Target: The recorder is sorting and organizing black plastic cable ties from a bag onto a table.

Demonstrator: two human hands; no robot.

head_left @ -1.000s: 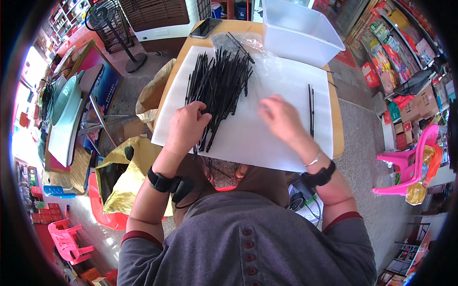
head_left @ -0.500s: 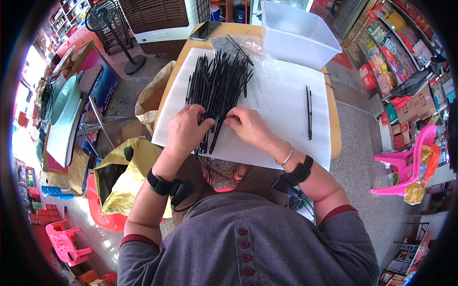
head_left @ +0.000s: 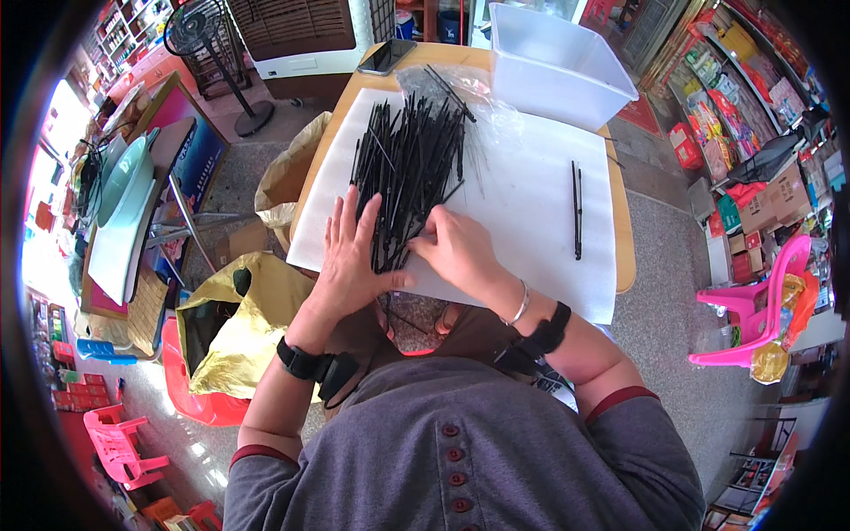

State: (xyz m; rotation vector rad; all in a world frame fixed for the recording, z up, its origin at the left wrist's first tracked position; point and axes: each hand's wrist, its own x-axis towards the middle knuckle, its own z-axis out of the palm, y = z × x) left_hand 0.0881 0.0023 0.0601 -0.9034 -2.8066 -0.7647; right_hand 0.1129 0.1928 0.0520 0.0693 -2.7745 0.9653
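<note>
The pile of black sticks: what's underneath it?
The pile of black sticks lies on a white sheet, its far end on clear plastic. Both hands cover its near end.

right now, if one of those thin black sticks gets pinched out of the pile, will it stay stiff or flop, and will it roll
Probably fairly stiff: the two black sticks lying apart on the white sheet look straight. Likely light, since each is very thin. In the pile they cross and overlap, so pulling one may drag neighbours; the left hand lies flat on the pile while the right hand pinches at its edge. Whether they roll is unclear.
</note>
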